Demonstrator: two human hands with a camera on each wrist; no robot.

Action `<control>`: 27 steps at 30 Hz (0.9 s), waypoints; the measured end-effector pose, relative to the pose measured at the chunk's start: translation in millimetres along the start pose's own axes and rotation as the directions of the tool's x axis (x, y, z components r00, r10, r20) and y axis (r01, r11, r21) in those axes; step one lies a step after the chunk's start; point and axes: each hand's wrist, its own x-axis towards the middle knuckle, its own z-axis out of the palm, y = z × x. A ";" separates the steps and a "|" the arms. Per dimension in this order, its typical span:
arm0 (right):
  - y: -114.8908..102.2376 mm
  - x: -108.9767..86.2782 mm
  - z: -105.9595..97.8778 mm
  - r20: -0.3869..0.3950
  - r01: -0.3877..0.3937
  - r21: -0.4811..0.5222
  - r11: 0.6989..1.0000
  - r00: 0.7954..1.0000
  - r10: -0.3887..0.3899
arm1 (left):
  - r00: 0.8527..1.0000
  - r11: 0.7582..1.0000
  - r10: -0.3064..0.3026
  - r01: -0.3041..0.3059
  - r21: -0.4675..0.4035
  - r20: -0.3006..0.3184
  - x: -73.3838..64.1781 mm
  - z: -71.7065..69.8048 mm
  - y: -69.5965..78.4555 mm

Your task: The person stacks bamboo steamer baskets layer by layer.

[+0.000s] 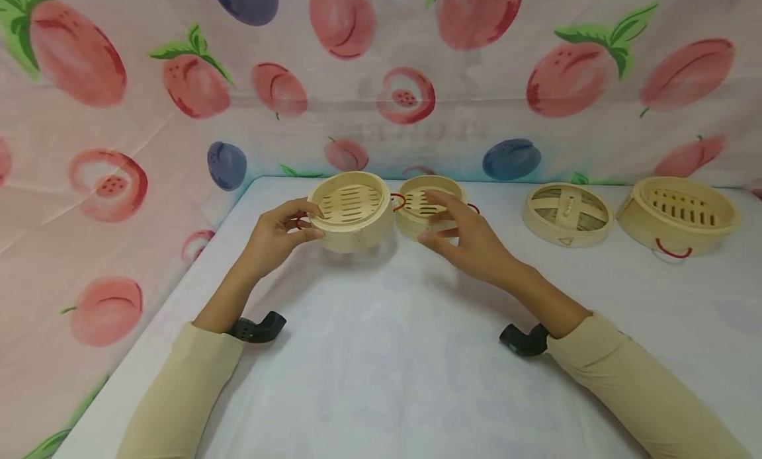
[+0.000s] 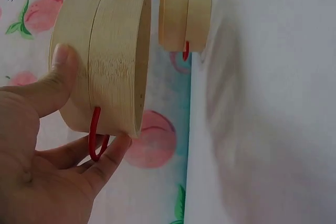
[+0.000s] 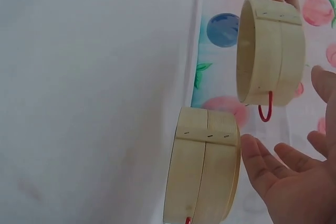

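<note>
My left hand grips a small round bamboo steamer basket by its left side, thumb on the wall and fingers around the red handle. This basket has a slatted base, and its shadow falls on the table below it. In the right wrist view its open underside shows, raised above the other basket. A second small bamboo steamer basket stands on the table just to the right. Over its front right side hovers my right hand, fingers spread and holding nothing, with fingertips close to the rim.
Farther right on the white table lie a round bamboo lid with a crossed strap and a larger bamboo steamer basket with a red handle. A fruit-print cloth hangs behind and along the left.
</note>
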 end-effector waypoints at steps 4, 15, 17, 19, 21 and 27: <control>-1.6 -0.5 -0.2 -0.008 0.028 0.001 1.000 1.000 -0.028 | 0.999 0.998 0.035 -0.032 -0.055 0.042 2.7 4.4 -2.5; -7.8 0.0 3.3 0.011 0.124 0.045 0.991 0.992 -0.124 | 0.983 0.981 0.153 -0.139 -0.135 0.099 -1.0 12.2 1.6; -8.6 0.0 3.9 0.012 0.139 0.053 0.989 0.990 -0.140 | 0.980 0.979 0.160 -0.143 -0.144 0.115 -1.7 13.7 2.9; -9.2 0.0 4.3 0.009 0.145 0.053 0.988 0.989 -0.145 | 0.978 0.979 0.160 -0.140 -0.148 0.133 -2.3 15.4 5.1; -9.4 -0.5 4.8 0.008 0.147 0.049 0.988 0.989 -0.147 | 0.975 0.977 0.168 -0.145 -0.155 0.147 -2.7 17.8 6.9; -11.8 -3.5 3.8 0.021 0.138 0.035 0.990 0.990 -0.139 | 0.971 0.976 0.181 -0.157 -0.152 0.154 -4.2 23.1 8.4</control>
